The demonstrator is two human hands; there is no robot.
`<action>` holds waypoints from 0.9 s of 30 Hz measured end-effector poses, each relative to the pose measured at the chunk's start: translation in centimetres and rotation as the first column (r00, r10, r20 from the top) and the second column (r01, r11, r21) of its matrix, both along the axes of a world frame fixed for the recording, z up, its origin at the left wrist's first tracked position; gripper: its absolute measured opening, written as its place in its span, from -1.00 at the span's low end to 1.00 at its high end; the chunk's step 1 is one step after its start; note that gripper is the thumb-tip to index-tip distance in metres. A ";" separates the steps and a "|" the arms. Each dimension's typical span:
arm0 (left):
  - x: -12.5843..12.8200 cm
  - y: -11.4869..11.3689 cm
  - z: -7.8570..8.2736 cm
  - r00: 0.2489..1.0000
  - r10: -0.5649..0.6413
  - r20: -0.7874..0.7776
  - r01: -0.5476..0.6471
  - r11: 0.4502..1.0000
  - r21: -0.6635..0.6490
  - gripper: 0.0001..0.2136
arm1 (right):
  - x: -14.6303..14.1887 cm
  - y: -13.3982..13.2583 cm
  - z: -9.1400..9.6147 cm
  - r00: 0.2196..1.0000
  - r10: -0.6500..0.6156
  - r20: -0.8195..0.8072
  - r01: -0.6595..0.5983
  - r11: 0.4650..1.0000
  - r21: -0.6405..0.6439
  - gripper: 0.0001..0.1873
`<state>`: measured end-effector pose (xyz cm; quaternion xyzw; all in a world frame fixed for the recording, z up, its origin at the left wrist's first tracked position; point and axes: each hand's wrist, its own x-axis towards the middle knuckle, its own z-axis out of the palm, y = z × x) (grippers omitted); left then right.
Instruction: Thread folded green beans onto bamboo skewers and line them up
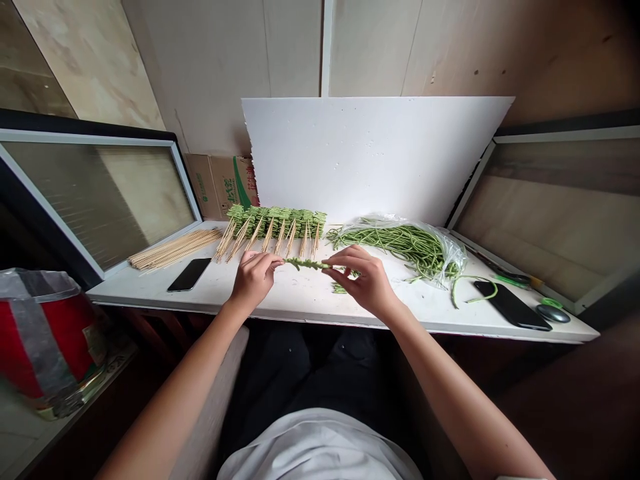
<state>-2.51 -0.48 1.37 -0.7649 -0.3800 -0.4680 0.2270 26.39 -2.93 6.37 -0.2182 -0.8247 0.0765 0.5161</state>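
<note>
A bamboo skewer threaded with folded green bean [306, 264] is held level between both hands above the white tabletop [300, 297]. My left hand [253, 277] pinches the bare stick end. My right hand [364, 277] is closed on the bean end. Just behind lies a row of finished green bean skewers [273, 225], sticks pointing toward me. A heap of long green beans [400, 241] lies on a clear plastic bag at the right. A few cut bean pieces [340, 288] rest under my right hand.
A bundle of bare bamboo skewers [173, 249] lies at the left beside a black phone [189, 274]. A second phone [511, 304], scissors [515, 280] and a small round object [552, 313] sit at the right. A white board [370, 157], cardboard box [223, 183] and red bucket [43, 340] surround the table.
</note>
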 end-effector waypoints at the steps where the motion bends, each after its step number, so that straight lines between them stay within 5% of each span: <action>1: 0.0 0.1 -0.1 1.000 0.003 0.002 -0.003 1.000 -0.014 -0.86 | 0.2 0.5 -0.3 0.999 -0.026 -0.032 0.025 0.999 -0.038 -0.81; 8: -0.5 1.1 -1.1 0.997 0.061 -0.043 -0.065 0.992 -0.105 -0.88 | 1.6 3.5 -1.7 0.956 -0.228 -0.184 0.167 0.940 -0.298 -0.60; 27: -0.7 1.2 -1.7 0.987 0.125 -0.104 -0.134 0.988 -0.079 -0.80 | 1.7 5.4 -3.6 0.934 -0.294 -0.201 0.181 0.878 -0.443 -0.45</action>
